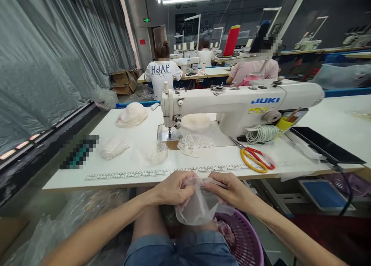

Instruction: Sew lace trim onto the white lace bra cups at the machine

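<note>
Both my hands hold a thin clear plastic bag [194, 208] with a pale piece inside, low in front of the table edge and over my lap. My left hand [174, 188] pinches the bag's top from the left. My right hand [228, 190] pinches it from the right, fingers closed on the film. The bag hangs over a purple plastic basket [246, 239] on the floor. On the white table [116, 169] above lie several white lace pieces [195, 143] near the needle of a white Juki sewing machine [240, 101].
Scissors with red and yellow handles [255, 157] lie to the right on the table, next to a coil of white cord [261, 133] and a dark tablet [321, 144]. A ruler strip [162, 172] runs along the front edge. Two people sit at machines behind.
</note>
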`<state>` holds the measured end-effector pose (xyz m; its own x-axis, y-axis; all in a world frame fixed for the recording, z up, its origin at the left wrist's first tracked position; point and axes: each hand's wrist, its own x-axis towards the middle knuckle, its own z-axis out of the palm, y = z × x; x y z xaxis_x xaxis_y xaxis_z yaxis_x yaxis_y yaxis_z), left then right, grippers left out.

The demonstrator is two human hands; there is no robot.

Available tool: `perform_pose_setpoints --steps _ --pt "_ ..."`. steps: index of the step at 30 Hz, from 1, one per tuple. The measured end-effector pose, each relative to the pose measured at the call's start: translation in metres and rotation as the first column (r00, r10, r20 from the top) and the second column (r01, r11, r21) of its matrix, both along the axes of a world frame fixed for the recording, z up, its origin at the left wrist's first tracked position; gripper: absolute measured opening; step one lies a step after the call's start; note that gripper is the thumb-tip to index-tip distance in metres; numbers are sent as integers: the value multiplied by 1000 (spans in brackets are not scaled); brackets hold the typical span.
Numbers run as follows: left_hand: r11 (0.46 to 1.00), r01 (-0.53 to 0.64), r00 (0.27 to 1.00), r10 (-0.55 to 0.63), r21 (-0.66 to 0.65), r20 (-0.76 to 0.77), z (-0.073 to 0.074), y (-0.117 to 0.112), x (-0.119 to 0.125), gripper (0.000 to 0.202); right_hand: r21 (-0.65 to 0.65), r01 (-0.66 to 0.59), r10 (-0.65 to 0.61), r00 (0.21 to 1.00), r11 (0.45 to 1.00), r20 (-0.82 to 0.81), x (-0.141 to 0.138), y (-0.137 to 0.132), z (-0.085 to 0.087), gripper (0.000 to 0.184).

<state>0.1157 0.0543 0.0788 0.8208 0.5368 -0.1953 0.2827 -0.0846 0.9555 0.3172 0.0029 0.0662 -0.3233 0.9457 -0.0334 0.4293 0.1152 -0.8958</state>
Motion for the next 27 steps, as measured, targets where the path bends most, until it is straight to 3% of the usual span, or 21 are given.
perform_pose_setpoints --steps 6,10,12,15,17,19,20,23,25,27 --pt "996 -51 999 50 -70 -12 -9 -3 -13 26 -19 -10 11 997 1000 77 -4 1 2 36" --pt "998 -8 992 15 55 -124 -10 -18 -25 16 -12 -152 152 971 988 182 4 -15 8 25" --pt "992 53 991 -37 114 -132 -10 -17 -29 12 -45 -130 136 968 991 209 10 -17 12 21" --pt "992 -9 990 26 122 -140 -2 9 -22 19 -98 -20 38 982 995 183 20 7 18 27" --pt "972 -140 973 170 191 -154 6 43 -7 28 5 51 -50 962 999 269 28 42 21 29" --pt "890 -150 949 252 431 -190 13 81 12 30 237 78 -181 873 968 454 39 84 21 27" --pt "821 -111 924 292 560 -245 15 98 21 30 281 81 -217 841 956 495 44 105 19 26" --pt "735 -98 889 368 671 -273 16 127 28 27 356 77 -283 767 931 576 56 148 11 18" --pt "621 -84 863 436 779 -254 14 127 10 27 409 77 -331 727 909 601 55 157 2 13" --pt "433 -12 842 491 901 -225 14 117 -25 25 484 23 -357 707 875 610 47 152 -8 20"
